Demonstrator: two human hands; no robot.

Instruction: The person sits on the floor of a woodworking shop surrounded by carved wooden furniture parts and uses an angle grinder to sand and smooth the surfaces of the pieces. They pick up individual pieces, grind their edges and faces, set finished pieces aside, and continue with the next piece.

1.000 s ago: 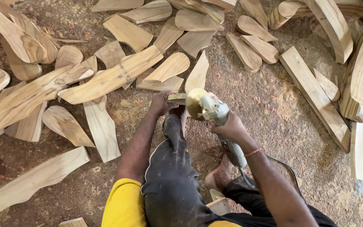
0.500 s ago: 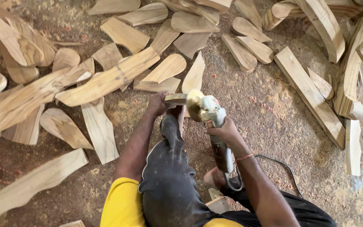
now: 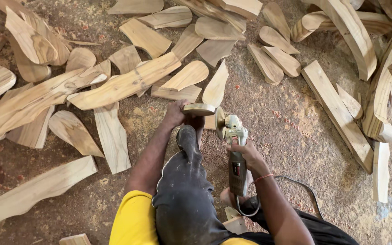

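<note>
The left hand [image 3: 174, 113] pinches the small wood piece [image 3: 198, 109] steady over the raised foot, its long axis lying left to right, while the right hand [image 3: 243, 152], wrapped tight around the angle grinder [image 3: 233, 145], keeps the disc just right of it.

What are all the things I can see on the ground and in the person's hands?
Wood piece being sanded: one, pale tan, held at the top of the raised knee.
Angle grinder: one, grey with a dark handle, its disc against that wood piece.
Power cord: one, black, looping right of the grinder arm.
Cut wood pieces: many, pale tan, curved, spread over the left and top.
Straight plank: one, tan, lying at the right.
Curved pieces: a pile, tan, top right.
Ground: brown dirt with sawdust.
Left hand: grips the wood piece.
Right hand: wrapped round the grinder body.
Trouser leg: dark, dusty, centre bottom.
</note>
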